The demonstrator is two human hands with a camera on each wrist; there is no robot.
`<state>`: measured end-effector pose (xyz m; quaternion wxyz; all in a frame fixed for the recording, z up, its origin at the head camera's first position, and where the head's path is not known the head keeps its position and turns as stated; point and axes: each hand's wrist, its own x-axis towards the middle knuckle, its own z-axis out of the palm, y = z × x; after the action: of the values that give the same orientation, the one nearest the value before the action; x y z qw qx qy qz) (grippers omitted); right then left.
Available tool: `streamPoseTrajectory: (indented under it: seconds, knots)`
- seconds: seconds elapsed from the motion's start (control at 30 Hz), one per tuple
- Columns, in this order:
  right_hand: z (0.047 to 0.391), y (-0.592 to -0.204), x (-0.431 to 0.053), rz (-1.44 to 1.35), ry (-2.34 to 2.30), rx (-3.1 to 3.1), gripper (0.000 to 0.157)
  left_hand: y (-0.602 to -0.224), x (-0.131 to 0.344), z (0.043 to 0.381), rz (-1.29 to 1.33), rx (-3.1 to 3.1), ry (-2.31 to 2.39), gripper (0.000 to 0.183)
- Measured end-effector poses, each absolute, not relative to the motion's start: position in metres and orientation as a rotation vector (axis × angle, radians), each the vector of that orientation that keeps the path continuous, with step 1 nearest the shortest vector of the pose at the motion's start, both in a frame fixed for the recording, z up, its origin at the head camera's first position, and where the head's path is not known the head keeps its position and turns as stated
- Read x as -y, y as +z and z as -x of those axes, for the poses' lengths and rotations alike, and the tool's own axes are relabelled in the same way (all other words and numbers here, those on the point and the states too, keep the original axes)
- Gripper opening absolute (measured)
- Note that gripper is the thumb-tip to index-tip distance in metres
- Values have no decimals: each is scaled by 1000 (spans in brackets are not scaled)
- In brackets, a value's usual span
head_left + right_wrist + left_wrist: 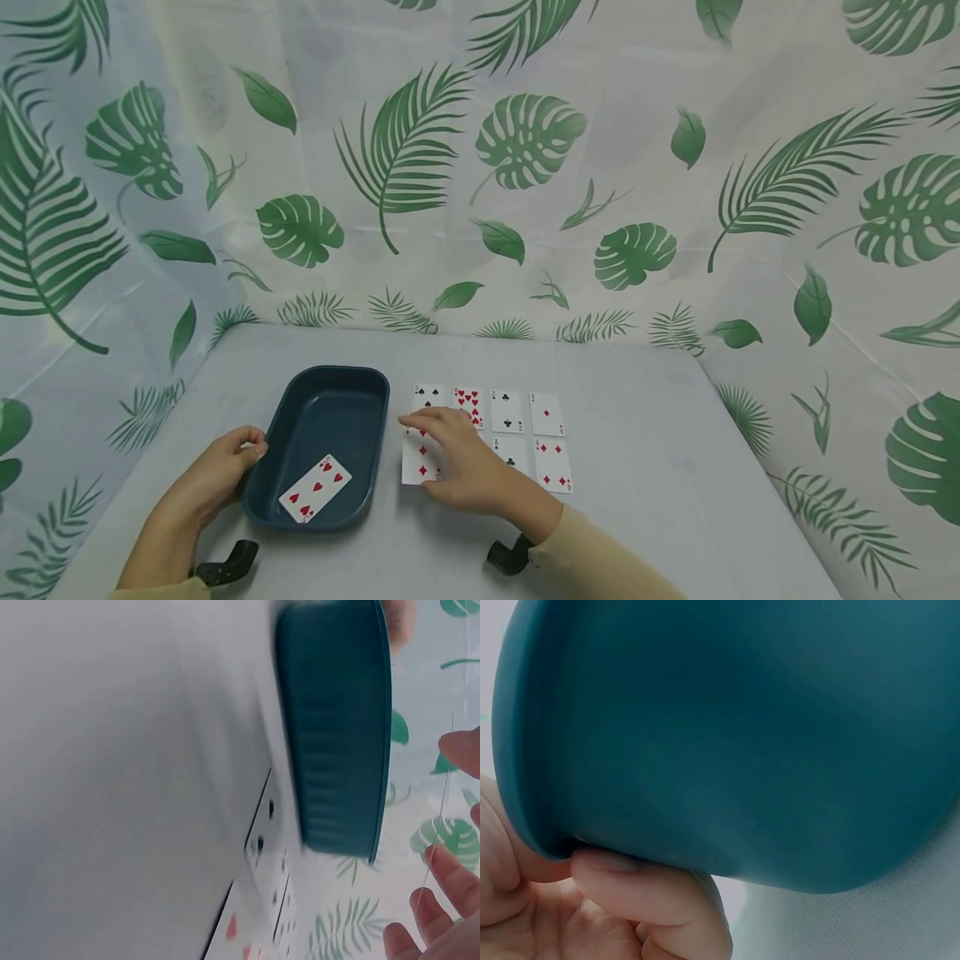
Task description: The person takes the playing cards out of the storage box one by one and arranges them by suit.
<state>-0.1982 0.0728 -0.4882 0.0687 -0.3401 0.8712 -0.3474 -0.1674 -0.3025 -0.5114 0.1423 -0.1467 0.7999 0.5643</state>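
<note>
My left hand [217,471] pinches the left rim of a dark blue tray [378,450]; its thumb [641,896] and curled fingers show at the rim in the left wrist view. Inside the tray lies a hearts playing card [315,489], face up. Just right of the tray, my right hand [468,467] holds a diamonds playing card [418,460] by its edges between thumb and fingertips. That card appears nearly edge-on as a thin line [444,802] in the right wrist view, raised off the table. Beneath and beyond the hand, several face-up cards [507,412] lie in two rows, partly covered.
A pale cloth covers the table [645,483]. Leaf-printed white curtains [525,275] enclose its back and sides. Black curved pieces [228,564] sit at both wrists. The right end of the rows has diamonds cards [553,462].
</note>
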Motion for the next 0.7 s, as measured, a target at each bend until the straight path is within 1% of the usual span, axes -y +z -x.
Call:
streamPoseTrajectory:
  seconds: [0.33, 0.5, 0.7]
  knots:
    - [192, -494, -122, 922, -1044, -2664, 91, -512, 303, 167, 426, -2314, 1628, 17]
    - [188, -496, -144, 871, -997, -2699, 98, -511, 303, 168, 425, -2313, 1622, 17]
    - [183, -497, -165, 771, -981, -2709, 102, -510, 302, 167, 440, -2322, 1606, 17]
